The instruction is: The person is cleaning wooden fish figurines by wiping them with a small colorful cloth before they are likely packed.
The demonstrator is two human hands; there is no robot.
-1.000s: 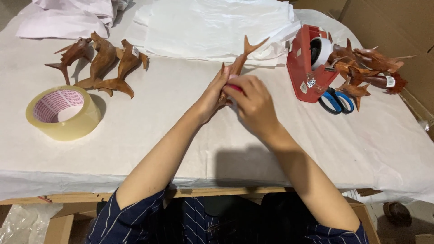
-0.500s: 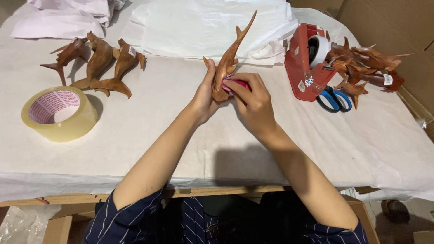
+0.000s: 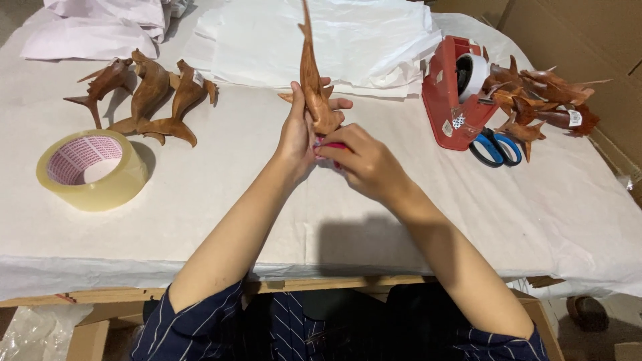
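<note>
Left hand (image 3: 299,137) grips the carved wooden fish (image 3: 312,80) upright; right hand (image 3: 358,164) pinches a small pink item (image 3: 329,146) at its base. Thin tail at 12 o'clock could snap, or the fish could slip onto the tabletop (image 3: 221,194).

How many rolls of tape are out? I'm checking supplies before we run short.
2: a big clear tape roll lies flat at the table's left, and a white roll sits in the red dispenser on the right. Others may be hidden.

White-covered table (image 3: 200,220) (wooden edge showing), brown cardboard boxes (image 3: 575,33) behind
</note>
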